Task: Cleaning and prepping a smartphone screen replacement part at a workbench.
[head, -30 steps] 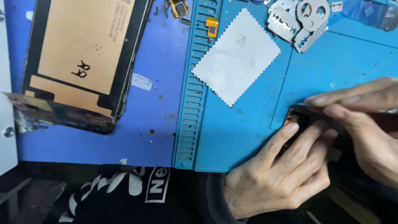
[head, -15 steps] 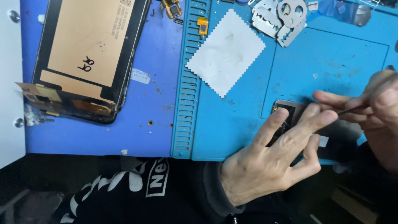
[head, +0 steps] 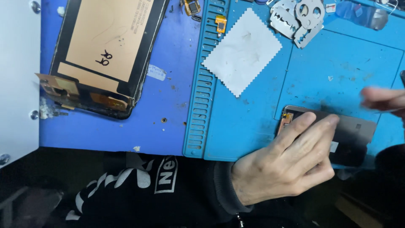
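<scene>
Head view, looking down on a blue tabletop (head: 126, 131) with one lighter blue ridged work mat (head: 253, 126). Left hand (head: 287, 162) flat, fingers (head: 314, 126) spread and pressing down on one phone (head: 354, 135), dark and partly hidden under them, lying on the mat near its front edge. Right hand (head: 386, 99) blurred and cut off at the frame edge, just beyond the left fingertips, above the phone's far end; cannot tell whether its fingers grasp anything. Well away from the fingers, up and to their left: one white cloth square (head: 242, 50) with zigzag edges. Farther left, one detached screen panel (head: 105, 50), back up, tan. Beyond the fingertips, a heap of thin metal pry tools (head: 299, 19), overlapping, count unclear.
</scene>
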